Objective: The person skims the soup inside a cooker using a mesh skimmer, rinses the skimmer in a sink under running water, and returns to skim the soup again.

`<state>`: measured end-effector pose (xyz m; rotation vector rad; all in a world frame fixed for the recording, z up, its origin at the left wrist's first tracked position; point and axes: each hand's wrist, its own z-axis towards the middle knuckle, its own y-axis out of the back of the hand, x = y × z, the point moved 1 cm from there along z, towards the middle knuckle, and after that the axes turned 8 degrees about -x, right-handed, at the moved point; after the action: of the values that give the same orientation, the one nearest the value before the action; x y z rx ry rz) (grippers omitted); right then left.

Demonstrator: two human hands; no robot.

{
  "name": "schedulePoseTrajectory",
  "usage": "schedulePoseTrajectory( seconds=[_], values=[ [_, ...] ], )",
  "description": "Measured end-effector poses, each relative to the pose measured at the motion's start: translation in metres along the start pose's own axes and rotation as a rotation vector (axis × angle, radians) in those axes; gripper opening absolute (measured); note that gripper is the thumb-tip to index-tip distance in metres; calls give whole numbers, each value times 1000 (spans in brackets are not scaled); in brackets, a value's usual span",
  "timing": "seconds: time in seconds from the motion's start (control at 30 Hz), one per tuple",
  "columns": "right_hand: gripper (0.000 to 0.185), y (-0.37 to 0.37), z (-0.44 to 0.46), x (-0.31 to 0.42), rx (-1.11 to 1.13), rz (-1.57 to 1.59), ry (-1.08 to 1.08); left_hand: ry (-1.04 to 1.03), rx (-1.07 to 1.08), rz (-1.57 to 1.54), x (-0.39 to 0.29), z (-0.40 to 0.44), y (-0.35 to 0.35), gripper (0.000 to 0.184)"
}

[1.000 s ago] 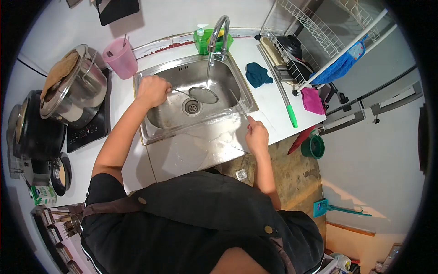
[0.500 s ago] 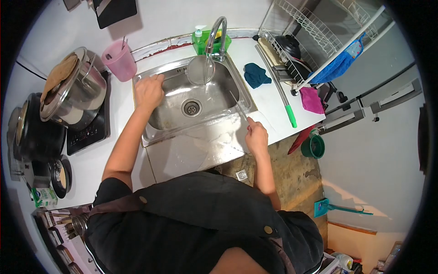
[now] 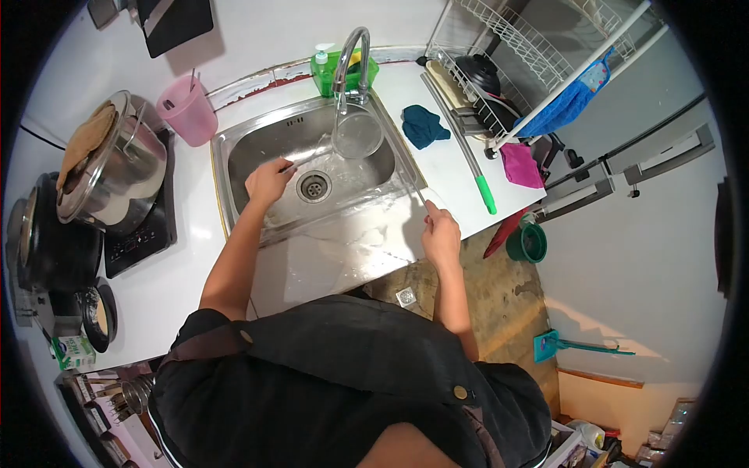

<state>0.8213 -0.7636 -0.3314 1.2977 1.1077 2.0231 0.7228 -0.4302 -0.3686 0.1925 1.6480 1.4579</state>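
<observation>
Strainer (image 3: pixel 357 132) is in left fingers (image 3: pixel 278 166), near tap (image 3: pixel 364 69).

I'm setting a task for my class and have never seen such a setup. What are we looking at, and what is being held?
There is no machine: one person works with two bare hands. Every picture comes from a camera worn on the head, looking forward and down. The left hand holds a round strainer by its handle, over the metal sink near the tap. The right hand holds a thin rod. On the white counter stand a pink cup on the left and a crumpled dark teal cloth on the right.
</observation>
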Motion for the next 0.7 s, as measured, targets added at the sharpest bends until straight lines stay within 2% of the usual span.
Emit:
schedulePoseTrajectory(
  seconds=[0.17, 0.33, 0.57, 0.7],
  values=[
    [39, -2, 6, 2, 32, 24, -10, 24, 85, 13, 10, -12, 27, 23],
    [40, -15, 17, 11, 22, 74, 72, 51, 146, 69, -1, -23, 73, 23],
    [38, -24, 33, 18, 18, 99, 127, -36, -92, 227, -10, -30, 94, 21],
    [39, -32, 38, 12, -8, 122, 125, -45, -142, 269, -17, -36, 94, 21]
  ],
)
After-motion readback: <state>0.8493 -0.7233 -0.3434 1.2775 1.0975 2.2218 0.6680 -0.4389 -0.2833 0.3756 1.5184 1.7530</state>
